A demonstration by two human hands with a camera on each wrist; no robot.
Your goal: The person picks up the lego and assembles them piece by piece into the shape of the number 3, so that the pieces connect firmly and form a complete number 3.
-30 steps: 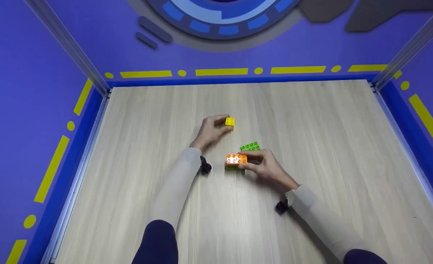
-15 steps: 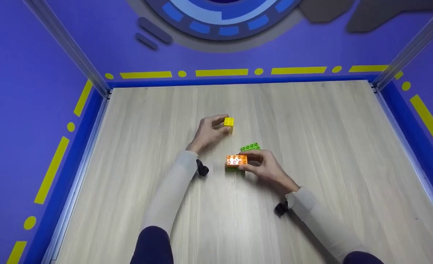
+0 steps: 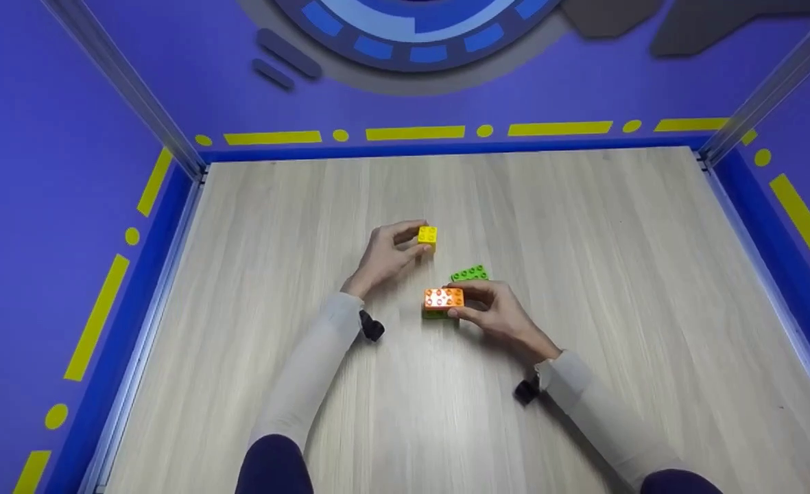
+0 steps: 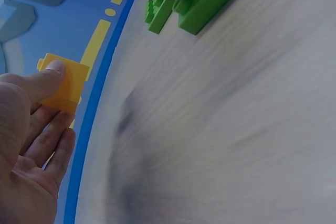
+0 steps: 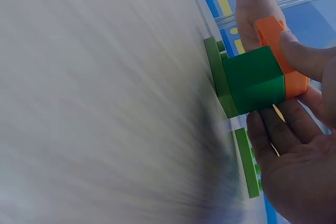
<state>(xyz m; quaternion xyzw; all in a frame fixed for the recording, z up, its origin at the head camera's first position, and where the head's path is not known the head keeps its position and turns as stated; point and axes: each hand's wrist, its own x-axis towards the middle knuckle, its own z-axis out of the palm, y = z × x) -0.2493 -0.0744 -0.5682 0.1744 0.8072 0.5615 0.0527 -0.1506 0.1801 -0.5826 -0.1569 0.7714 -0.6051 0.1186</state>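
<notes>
Pinching yellow block [image 3: 428, 234]: left grip [image 3: 387, 254]. Right grip [image 3: 503, 313] held orange block [image 3: 440, 298]. Both seemed light, stiff; sides suited holding.

Our left fingers [image 3: 405, 227] pinch a yellow brick [image 3: 427, 236]; our right fingers [image 3: 472, 314] grip an orange brick [image 3: 440, 298] near a green brick [image 3: 469, 274] on the counter [image 3: 603, 261].

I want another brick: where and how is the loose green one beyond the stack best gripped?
Probably by its short ends, from above and the far side: the loose green brick is thin and lies flat, studs up, and the right hand, holding the orange brick, hides part of its near edge in the head view.
</notes>
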